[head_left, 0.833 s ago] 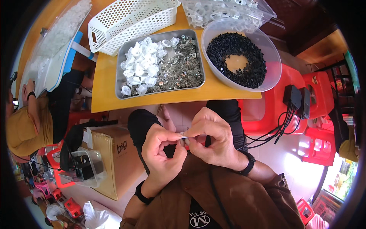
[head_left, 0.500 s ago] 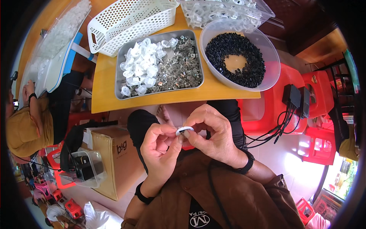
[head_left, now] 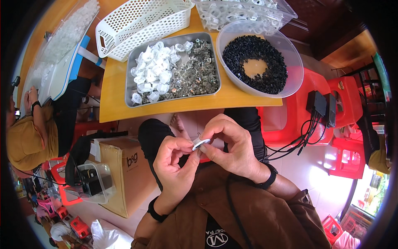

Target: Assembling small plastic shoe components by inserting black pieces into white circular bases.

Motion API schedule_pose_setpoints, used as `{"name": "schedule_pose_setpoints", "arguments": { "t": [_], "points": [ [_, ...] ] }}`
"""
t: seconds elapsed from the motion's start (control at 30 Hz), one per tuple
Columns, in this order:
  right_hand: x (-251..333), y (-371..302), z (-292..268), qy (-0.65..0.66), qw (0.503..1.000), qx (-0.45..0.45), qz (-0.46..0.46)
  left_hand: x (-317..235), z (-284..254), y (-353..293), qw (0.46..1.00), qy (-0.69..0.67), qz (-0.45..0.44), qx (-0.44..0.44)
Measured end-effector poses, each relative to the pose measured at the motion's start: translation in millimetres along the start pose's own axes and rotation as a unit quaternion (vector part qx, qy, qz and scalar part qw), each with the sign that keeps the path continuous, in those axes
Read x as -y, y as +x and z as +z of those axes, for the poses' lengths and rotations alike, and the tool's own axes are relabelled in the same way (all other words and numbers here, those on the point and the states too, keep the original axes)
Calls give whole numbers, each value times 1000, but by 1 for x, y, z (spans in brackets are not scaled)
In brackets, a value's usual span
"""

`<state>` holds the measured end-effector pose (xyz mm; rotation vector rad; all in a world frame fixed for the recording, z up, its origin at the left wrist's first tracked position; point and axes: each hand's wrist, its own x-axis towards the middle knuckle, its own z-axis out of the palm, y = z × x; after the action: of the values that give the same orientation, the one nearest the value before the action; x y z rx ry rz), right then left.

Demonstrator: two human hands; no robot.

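You have a small white round piece (head_left: 200,144) up in the air over your lap, out past the near edge of the yellow counter (head_left: 190,107). Your right grip (head_left: 233,151) pinches one end of it with thumb and finger. Your left grip (head_left: 176,159) is pinched close too, with its tips at the other end. The piece is tilted, and your fingers hide a lot of it, so I can't tell if any tiny bit is tucked inside.

The big worry, I think, is a drop. The piece is thin and you hold only its edges, so a hard squeeze could make it pop out. There is no tray under it. It could fall between your knees and roll off on the shiny floor (head_left: 290,170).

If one side pushes more than the other, the piece might spin or bend.

The metal tray (head_left: 216,62) has white caps (head_left: 151,68) heaped right against loose little bits (head_left: 197,74), so small things could get mixed up there. The clear bowl (head_left: 294,74) of black bits (head_left: 273,58) sits close by the tray, near the counter's edge. A bumped elbow could tip it and spill them.
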<state>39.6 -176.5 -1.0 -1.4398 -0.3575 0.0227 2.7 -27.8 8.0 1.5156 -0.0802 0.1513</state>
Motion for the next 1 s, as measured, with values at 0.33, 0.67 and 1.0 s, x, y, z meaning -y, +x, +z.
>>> {"name": "schedule_pose_setpoints", "arguments": {
  "t": [0.33,0.67,1.0],
  "points": [
    [4,-3,-4,81,995,25,45,-3,0,-1,999,-9,39,28],
    [2,-1,0,92,993,27,71,-1,-1,-3,999,-27,18,15],
    [5,1,-1,15,999,25,37,-3,-1,-3,999,-13,7,31]
  ]
}}
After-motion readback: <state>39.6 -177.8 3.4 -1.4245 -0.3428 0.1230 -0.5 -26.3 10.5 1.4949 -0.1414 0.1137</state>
